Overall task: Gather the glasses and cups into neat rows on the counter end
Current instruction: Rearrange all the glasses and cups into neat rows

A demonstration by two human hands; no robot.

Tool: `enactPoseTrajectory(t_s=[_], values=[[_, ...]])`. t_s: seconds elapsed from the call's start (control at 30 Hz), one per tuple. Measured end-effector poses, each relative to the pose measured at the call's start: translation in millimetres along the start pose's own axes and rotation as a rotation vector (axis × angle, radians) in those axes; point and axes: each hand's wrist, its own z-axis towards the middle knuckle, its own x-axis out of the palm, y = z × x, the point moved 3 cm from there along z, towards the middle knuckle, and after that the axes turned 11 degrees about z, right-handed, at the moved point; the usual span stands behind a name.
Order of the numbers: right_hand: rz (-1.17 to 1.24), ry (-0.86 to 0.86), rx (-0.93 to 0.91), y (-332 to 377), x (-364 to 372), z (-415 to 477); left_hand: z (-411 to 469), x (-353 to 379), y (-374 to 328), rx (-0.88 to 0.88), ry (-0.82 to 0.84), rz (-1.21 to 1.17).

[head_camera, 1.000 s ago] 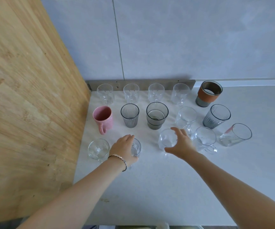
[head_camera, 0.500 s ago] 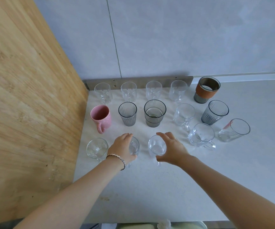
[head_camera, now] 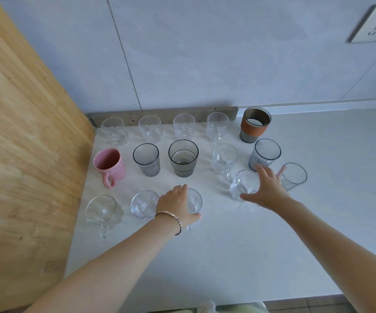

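Care is needed as the clear mug, enclosed by the spread right hand but not visibly clamped, is slid into the gap beside the glass cupped under the left hand, kept upright and clear of neighbours.

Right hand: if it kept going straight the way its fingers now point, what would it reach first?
The right hand points up toward the wall, fingertips already at the base of the ribbed grey glass. That glass looks like the first thing met, though whether they already touch cannot be told.
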Motion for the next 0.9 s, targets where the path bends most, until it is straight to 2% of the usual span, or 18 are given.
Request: enactPoseTrajectory(t_s=[0.1, 0.23, 0.37, 0.63, 0.8, 0.9], values=[[-0.013, 0.099, -0.052, -2.2, 3.9, 10.6, -0.2, -1.4, -3.0, -0.03, 0.034, -0.013], [-0.028, 0.034, -0.03, -3.3, 13.8, 2.3, -2.6, -2.1, -4.0, -0.063, 0.023, -0.062], [-0.04, 0.094, -0.026, -4.9, 42.9, -20.9, -4.2, -1.3, -5.1, -0.082, 0.001, -0.097], [-0.013, 0.03, -0.046, 3.9, 54.3, -20.8, -3.7, -1.9, -8.3, -0.112, 0.02, -0.098], [-0.084, 0.07, -0.073, 8.3, 49.1, -16.3, -0.4, 0.1, -11.5, -0.14, 0.056, -0.061], [-0.077, -0.03, -0.162, 20.9, 29.5, -0.5, 3.7, -0.5, -12.0, -0.147, 0.082, -0.037]])
